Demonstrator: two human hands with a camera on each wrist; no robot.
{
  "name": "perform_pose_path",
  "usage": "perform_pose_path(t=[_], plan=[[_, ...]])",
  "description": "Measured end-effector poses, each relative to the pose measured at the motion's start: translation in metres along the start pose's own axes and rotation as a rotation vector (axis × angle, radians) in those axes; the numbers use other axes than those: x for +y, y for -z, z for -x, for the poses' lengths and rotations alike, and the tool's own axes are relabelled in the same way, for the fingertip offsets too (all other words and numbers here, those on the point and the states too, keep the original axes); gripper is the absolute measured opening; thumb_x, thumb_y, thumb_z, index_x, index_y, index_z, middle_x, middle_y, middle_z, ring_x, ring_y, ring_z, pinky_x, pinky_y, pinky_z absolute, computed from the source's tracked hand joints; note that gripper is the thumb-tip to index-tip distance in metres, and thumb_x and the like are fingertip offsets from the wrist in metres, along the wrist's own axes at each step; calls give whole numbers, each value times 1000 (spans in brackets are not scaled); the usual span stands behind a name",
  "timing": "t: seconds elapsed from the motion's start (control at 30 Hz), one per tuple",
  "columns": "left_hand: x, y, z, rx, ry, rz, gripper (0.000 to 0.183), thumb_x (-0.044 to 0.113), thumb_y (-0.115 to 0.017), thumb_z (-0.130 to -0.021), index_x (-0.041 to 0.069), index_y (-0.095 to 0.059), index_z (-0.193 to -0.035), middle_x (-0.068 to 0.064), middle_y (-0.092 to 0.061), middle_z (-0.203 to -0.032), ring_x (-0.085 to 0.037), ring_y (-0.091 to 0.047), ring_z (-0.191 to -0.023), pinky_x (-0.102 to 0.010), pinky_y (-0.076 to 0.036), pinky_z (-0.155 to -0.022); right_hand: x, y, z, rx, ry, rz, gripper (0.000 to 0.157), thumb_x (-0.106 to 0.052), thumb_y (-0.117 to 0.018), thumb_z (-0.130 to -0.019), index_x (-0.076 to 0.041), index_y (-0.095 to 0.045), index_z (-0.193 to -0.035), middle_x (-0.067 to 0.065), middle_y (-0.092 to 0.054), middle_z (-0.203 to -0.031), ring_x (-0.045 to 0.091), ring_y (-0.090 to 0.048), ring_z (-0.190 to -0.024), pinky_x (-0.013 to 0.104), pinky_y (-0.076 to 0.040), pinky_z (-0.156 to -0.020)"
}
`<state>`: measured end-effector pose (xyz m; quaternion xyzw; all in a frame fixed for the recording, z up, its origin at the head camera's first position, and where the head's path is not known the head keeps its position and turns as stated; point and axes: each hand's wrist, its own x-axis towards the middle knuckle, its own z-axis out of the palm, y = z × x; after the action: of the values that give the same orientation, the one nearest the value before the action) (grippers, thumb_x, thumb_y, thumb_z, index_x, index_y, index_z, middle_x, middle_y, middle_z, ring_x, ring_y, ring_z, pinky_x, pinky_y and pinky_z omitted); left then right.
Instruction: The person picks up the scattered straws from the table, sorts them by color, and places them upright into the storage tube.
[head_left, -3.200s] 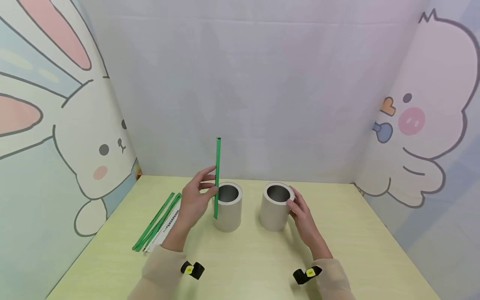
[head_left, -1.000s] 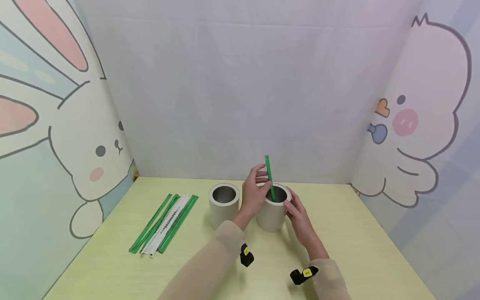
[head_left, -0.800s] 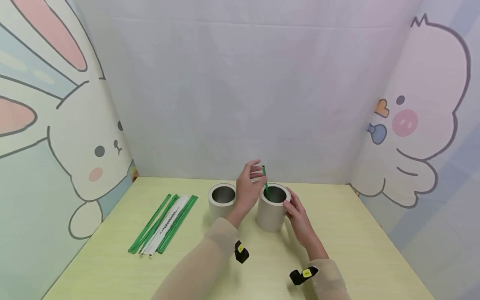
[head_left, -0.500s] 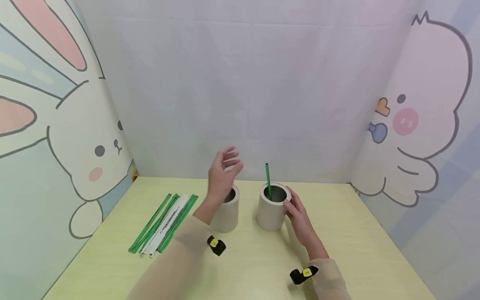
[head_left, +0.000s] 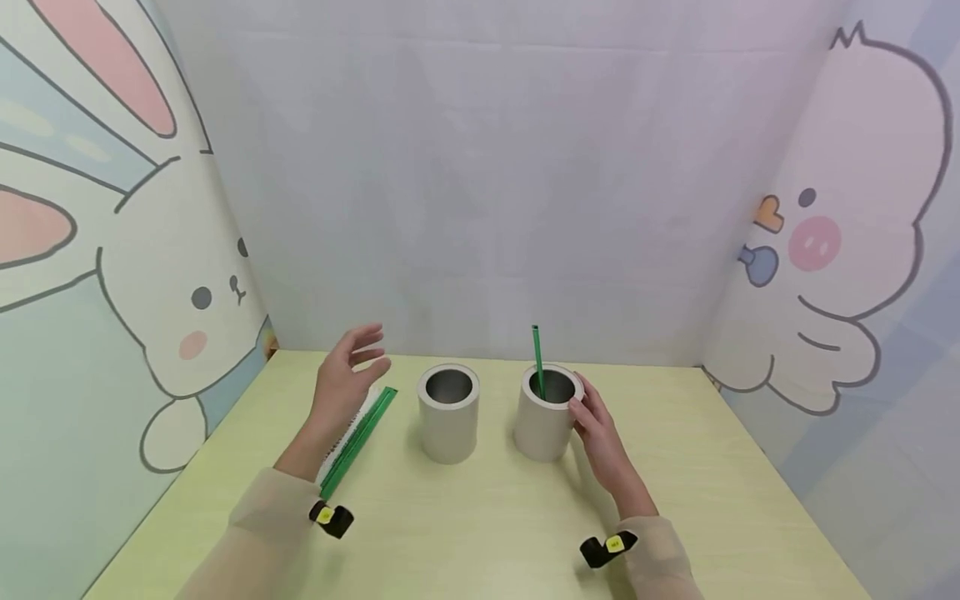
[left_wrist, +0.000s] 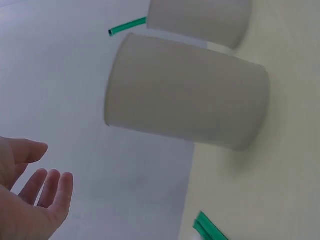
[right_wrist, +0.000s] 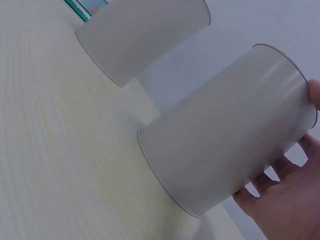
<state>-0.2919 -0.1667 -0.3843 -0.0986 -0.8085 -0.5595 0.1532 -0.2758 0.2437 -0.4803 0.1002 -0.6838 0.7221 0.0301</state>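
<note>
In the head view two light grey cylindrical cups stand upright on the table. A green-wrapped straw (head_left: 537, 354) leans inside the right cup (head_left: 542, 429), its upper part rising above the rim. My right hand (head_left: 606, 442) grips that cup's right side, thumb near the rim; the right wrist view shows several fingers along its wall. My left hand (head_left: 343, 383) holds nothing, fingers loosely bent, above the wrapped straws at the left. There, green straws (head_left: 360, 442) lie beside white ones (head_left: 341, 437), partly hidden by the hand and forearm. Between the hands stands the left cup (head_left: 448, 429).
The pale wood-grain table (head_left: 480, 525) ends at a plain light cloth backdrop (head_left: 480, 183). Cartoon-printed panels stand on both sides, a rabbit (head_left: 172, 333) at left and a pink-nosed figure (head_left: 847, 275) at right. Each wrist wears a small black camera.
My left hand carried the green-wrapped straw from the left to the right cup, let go of it inside, then moved back left over the straws. The right hand kept its grip.
</note>
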Motion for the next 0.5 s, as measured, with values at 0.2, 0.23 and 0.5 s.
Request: perform_pose_path(t=[0.2, 0.23, 0.5], plan=[[-43, 4, 12, -96, 60, -161, 60, 7, -69, -103, 17, -49, -158, -11, -55, -155, -34, -59, -136, -41, -60, -100, -1, 1, 1, 6, -4, -6, 64, -27, -44, -115, -15, -17, -171, 16, -22, -174, 34, -16, -160, 63, -13, -129], [-48, 4, 14, -115, 65, -181, 60, 5, -69, -102, 16, -48, -158, -13, -55, -155, -36, -59, -136, -43, -60, -100, -1, 0, 2, 6, -7, -7, 64, -27, -44, -115, -15, -17, -171, 16, -22, -174, 34, -17, -160, 63, -13, -129], [-80, 7, 27, -211, 68, -315, 57, -2, -69, -99, 6, -53, -153, -24, -59, -146, -44, -62, -127, -51, -60, -95, -3, -1, 2, 9, -8, -10, 63, -25, -44, -115, -14, -17, -171, 17, -22, -173, 34, -17, -160, 62, -13, -129]])
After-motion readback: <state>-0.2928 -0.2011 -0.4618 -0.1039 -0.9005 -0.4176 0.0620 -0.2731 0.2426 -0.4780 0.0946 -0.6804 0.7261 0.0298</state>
